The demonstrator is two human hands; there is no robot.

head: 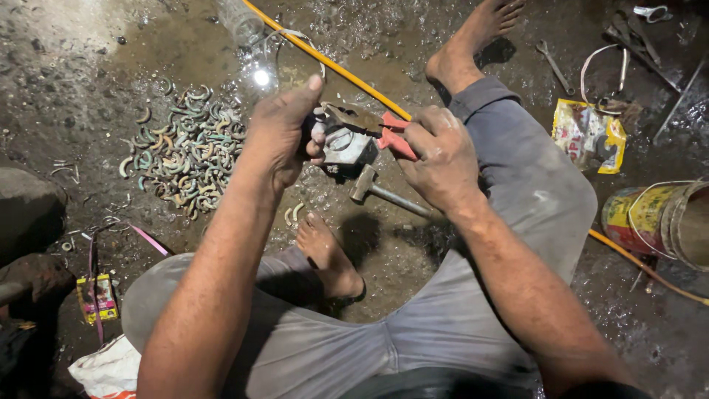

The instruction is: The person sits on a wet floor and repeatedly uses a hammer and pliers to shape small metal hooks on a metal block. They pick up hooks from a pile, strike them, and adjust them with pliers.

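Grimy wet floor [88, 44] carries a heap of curved metal pieces [188, 148] at far left — many already lie there. Left hand [284, 133] grips a metal part [347, 140] at centre; right hand [436, 155] clasps red-handled pliers [395, 137] on it — a hammer [380, 191] lies just below

From my feed, the floor [88, 52] reads as rough, wet, glistening concrete. The pliers [391, 137] have glossy red plastic grips and dull, grimy metal jaws. At six o'clock from them, the hammer [365, 185] is matt grey metal. The curved pieces [185, 151] at nine o'clock look like tarnished, greenish metal. The trousers [517, 192] are soft matt grey cloth; the pouch [591, 137] is shiny printed foil.
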